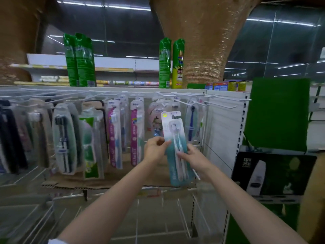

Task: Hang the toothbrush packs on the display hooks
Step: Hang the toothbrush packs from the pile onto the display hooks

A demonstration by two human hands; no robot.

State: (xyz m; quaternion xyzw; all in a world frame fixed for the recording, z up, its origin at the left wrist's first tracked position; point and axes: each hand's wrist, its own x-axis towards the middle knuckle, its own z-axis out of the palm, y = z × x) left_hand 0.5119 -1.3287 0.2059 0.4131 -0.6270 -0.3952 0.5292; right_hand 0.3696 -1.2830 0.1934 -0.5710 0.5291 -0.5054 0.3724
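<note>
Centre-right of frame: left hand (155, 148) & right hand (190, 156) both pinch a teal toothbrush pack (175, 147), unhung, below empty hooks (221, 103) upper right; many hung packs (114, 131) left; task looks partway.

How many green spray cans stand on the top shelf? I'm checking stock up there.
4: two green spray cans side by side at left, two at right by the pillar. Others may be hidden behind.
</note>
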